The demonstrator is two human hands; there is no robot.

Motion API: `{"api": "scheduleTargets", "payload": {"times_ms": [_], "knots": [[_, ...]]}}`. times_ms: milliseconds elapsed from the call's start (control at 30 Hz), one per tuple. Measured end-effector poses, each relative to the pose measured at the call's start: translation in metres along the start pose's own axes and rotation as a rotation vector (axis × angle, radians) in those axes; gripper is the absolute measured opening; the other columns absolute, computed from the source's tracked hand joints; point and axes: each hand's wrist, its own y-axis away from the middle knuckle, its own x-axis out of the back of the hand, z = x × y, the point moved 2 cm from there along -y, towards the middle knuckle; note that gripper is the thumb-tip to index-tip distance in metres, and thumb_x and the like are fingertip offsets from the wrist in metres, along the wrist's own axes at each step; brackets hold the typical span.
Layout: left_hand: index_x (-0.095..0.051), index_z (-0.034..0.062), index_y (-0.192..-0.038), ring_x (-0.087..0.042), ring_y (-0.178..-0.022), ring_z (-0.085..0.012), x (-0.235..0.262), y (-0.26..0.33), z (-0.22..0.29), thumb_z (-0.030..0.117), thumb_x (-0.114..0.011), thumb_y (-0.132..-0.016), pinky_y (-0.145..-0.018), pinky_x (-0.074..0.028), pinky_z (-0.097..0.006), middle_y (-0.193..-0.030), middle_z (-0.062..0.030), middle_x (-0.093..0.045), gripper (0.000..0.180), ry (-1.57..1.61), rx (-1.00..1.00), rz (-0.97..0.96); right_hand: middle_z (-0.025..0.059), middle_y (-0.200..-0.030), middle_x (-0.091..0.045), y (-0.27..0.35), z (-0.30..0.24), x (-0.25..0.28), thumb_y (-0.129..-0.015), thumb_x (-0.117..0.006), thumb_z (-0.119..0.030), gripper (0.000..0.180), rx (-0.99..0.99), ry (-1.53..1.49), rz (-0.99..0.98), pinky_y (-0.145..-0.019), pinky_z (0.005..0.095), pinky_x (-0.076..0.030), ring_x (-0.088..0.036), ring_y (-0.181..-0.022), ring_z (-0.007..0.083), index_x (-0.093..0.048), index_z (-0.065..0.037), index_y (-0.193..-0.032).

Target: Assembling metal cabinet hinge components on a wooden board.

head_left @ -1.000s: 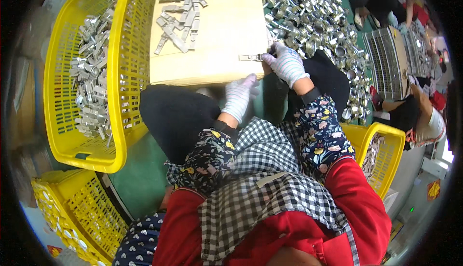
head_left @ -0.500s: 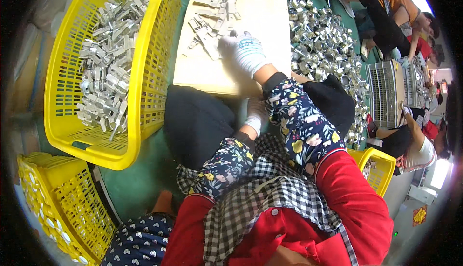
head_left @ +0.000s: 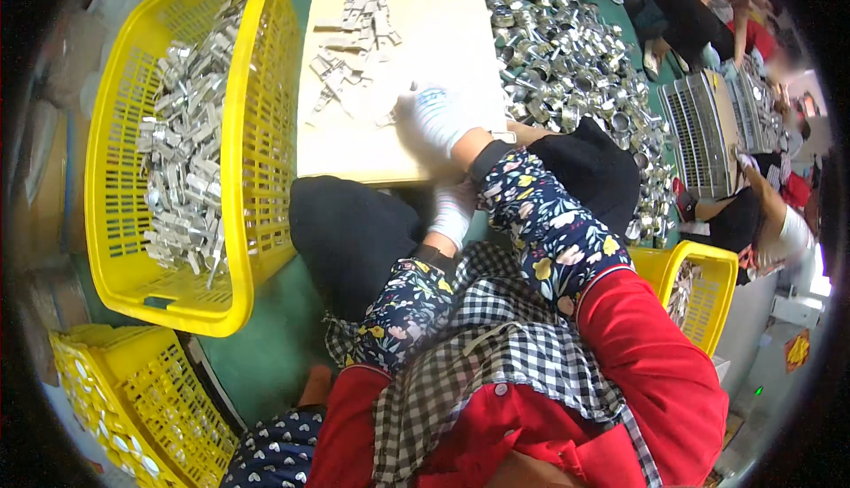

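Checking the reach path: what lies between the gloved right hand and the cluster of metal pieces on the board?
In the head view, a few scattered metal pieces lie between the right hand and the cluster of metal pieces on the board; otherwise bare board.

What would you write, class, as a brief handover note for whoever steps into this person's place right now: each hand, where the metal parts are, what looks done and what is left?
Right hand: gloved, stretched onto the pale board, blurred; whether it grips a part cannot be told.
Left hand: gloved, low at the board's near edge, apparently empty.
Parts: a small scatter of flat metal pieces on the board; many more in the yellow basket to the left; a heap of round metal fittings to the right.
Done: some pieces laid out on the board.
Left: the basket remains well filled.
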Motion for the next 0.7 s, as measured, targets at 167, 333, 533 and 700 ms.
{"api": "scheduleTargets", "payload": {"times_ms": [167,333,533,700], "knots": [[-0.057,0.0028,-0.089,-0.056,-0.065,-0.0189,0.008,-0.01,0.011,0.016,-0.053,-0.077,-0.059,-0.043,-0.03,-0.074,-0.0078,-0.061,0.018,-0.319,-0.064,0.113,0.0177,-0.078,-0.061,0.029,-0.011,0.04,-0.072,-0.051,-0.018,0.022,-0.267,-0.229,0.155,-0.073,0.0378,-0.045,-0.059,-0.075,0.0306,-0.06,-0.003,-0.084],[-0.06,-0.0011,-0.081,-0.054,-0.049,-0.0145,-0.05,0.036,0.082,0.03,-0.059,-0.079,-0.044,-0.04,-0.024,-0.068,-0.0082,-0.061,0.031,-0.527,0.164,0.176,0.0094,-0.08,-0.062,0.075,0.056,0.05,-0.077,-0.057,-0.019,0.025,-0.378,-0.69,0.345,-0.069,0.027,-0.044,-0.056,-0.074,0.0144,-0.059,0.0,-0.093],[-0.06,0.0,-0.083,-0.052,-0.051,-0.0117,-0.049,0.036,0.08,0.026,-0.057,-0.081,-0.046,-0.041,-0.024,-0.071,-0.0072,-0.061,0.027,-0.522,0.173,0.17,0.0047,-0.081,-0.062,0.108,0.114,0.008,-0.077,-0.06,-0.023,0.026,-0.384,-0.927,0.368,-0.069,0.0257,-0.043,-0.054,-0.075,0.0117,-0.062,-0.001,-0.09],[-0.06,0.0013,-0.087,-0.054,-0.051,-0.0107,-0.05,0.037,0.087,0.025,-0.06,-0.078,-0.044,-0.041,-0.022,-0.073,-0.0067,-0.061,0.025,-0.522,0.146,0.183,0.0056,-0.078,-0.061,0.097,0.099,-0.002,-0.076,-0.062,-0.02,0.023,-0.586,-1.107,0.294,-0.067,0.0258,-0.042,-0.053,-0.071,0.0131,-0.062,0.0,-0.087]]}}
